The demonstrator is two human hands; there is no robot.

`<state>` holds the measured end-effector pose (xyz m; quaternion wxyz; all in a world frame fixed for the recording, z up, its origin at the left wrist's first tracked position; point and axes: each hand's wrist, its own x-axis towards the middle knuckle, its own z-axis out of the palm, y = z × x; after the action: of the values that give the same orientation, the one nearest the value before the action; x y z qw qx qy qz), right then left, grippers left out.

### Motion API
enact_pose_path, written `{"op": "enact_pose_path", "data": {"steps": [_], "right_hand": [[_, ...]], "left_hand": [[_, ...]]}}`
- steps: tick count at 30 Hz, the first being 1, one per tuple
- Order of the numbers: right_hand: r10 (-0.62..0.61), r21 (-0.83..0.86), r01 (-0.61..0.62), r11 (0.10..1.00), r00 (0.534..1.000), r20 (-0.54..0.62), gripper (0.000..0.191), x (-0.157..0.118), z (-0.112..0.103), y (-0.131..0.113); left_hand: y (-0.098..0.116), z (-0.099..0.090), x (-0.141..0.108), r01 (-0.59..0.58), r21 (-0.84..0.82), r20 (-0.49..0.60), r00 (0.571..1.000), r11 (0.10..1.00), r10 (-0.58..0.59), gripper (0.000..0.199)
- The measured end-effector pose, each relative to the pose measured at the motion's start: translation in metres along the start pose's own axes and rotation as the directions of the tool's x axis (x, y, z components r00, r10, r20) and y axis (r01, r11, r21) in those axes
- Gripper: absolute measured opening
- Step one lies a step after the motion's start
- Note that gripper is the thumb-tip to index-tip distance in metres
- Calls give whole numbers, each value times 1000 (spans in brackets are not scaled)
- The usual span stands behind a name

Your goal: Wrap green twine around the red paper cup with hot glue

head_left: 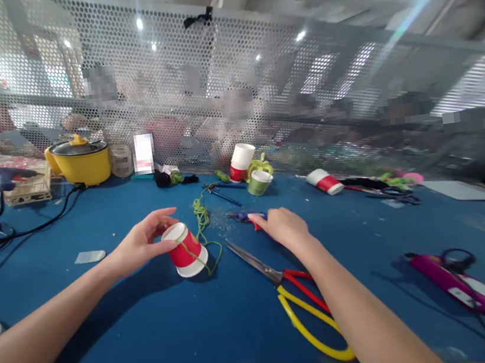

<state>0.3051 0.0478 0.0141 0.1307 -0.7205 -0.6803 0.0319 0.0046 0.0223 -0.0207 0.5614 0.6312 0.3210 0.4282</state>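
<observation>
My left hand [148, 238] grips the narrow end of a red and white paper cup [186, 254], which stands upside down and slightly tilted on the blue table. Green yarn [200, 212] runs across the cup's side and lies in a loose tangle just beyond it. A dark blue hot glue gun [243, 216] with an orange-red trigger is in my right hand [286, 226], its nozzle pointing left; my palm hides its handle. Between my hands and partly under my right forearm lie large scissors [272, 274], with one red and one yellow handle.
Farther back are stacked paper cups [242, 160], a green-wrapped cup [260, 182] and a cup on its side [325, 182]. A yellow electric pot [84, 166] and a second glue gun [11, 174] sit at left. A purple power strip [457, 284] with a cord lies at right.
</observation>
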Motion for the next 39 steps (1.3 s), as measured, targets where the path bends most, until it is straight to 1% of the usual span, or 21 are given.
{"op": "enact_pose_path", "data": {"steps": [2,3,4,5,6,7,8,9,11,13,15,17,18,19,21,25,27,30,33,39], "right_hand": [[-95,15,95,995,995,-27,32,-13,-6,-19],[-160,43,160,986,987,-10,27,-22,-7,-32],[-252,94,250,964,968,7,24,-32,-6,-45],[-377,191,371,909,926,-5,22,-41,-4,-58],[-472,248,459,853,882,-8,23,-51,-1,-71],[-528,262,517,814,849,-36,26,-59,4,-82],[-560,243,557,794,826,-64,30,-66,9,-91],[-566,210,573,792,819,-99,30,-71,14,-98],[-567,192,589,785,808,-162,23,-77,22,-105],[-545,280,575,768,818,-185,20,-77,24,-104],[-496,447,501,741,857,-139,18,-75,20,-99],[-443,598,384,704,895,-53,14,-73,14,-94],[-432,641,343,687,902,-20,12,-72,11,-93],[-431,657,329,678,902,-7,9,-71,8,-91],[-461,615,383,689,887,-36,5,-70,5,-90],[-555,399,564,723,818,-152,13,-69,3,-91],[-578,336,609,718,791,-199,15,-70,2,-92],[-601,321,642,696,766,-228,16,-71,2,-93],[-603,331,642,692,765,-224,16,-72,3,-93],[-576,342,604,720,795,-192,15,-66,9,-91]], "left_hand": [[0,1,0,-1,-10,13,1000,1000,2,53],[0,2,-1,-4,-19,21,1000,1000,4,53],[0,3,-1,-6,-28,28,1000,1000,6,53],[0,3,-1,-7,-34,33,999,999,8,53],[1,4,-2,-8,-36,36,999,999,9,53],[1,4,-2,-8,-35,38,999,999,9,53],[2,5,-2,-7,-31,42,999,999,8,54],[2,5,-2,-7,-27,46,999,1000,8,54],[3,5,-3,-12,-20,55,998,1000,13,55],[3,5,-2,-23,-19,66,998,1000,24,55],[3,5,-2,-32,-26,85,996,999,34,54],[3,5,-2,-39,-34,112,993,999,42,54],[2,5,-2,-41,-37,124,991,998,46,54],[2,5,-2,-43,-37,135,990,998,48,54],[3,4,-3,-41,-39,152,987,998,47,52],[4,4,-4,-15,-62,176,984,998,25,49],[5,4,-5,8,-64,185,983,998,4,48],[5,5,-5,37,-57,194,981,998,-26,49],[4,5,-5,36,-56,191,981,998,-25,48],[2,5,-5,25,-53,189,982,998,-15,49]]}}
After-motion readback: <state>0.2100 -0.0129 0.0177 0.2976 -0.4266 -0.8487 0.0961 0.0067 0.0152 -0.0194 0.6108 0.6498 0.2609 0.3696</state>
